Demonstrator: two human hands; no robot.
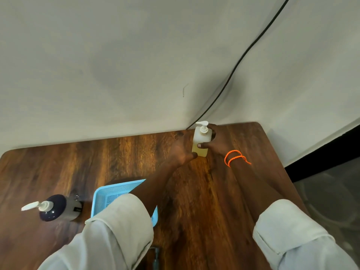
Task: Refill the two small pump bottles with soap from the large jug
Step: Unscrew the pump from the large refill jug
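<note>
Wooden surface (224,201) by a wall: right hand (213,146) grips the white pump bottle (201,140); left hand (182,154) seemingly pinches its base.

Rolled pale sleeves (116,227); orange cord bracelet (234,157), right wrist.

A pump bottle (200,140) is standing near the far edge of the table (224,201), between the left hand (182,152) and the right hand (212,144), both touching it. A basket (109,193) is sitting nearer, to its left, partly under the left sleeve (116,230). A second pump bottle (56,208) is standing just left of the basket.
</note>
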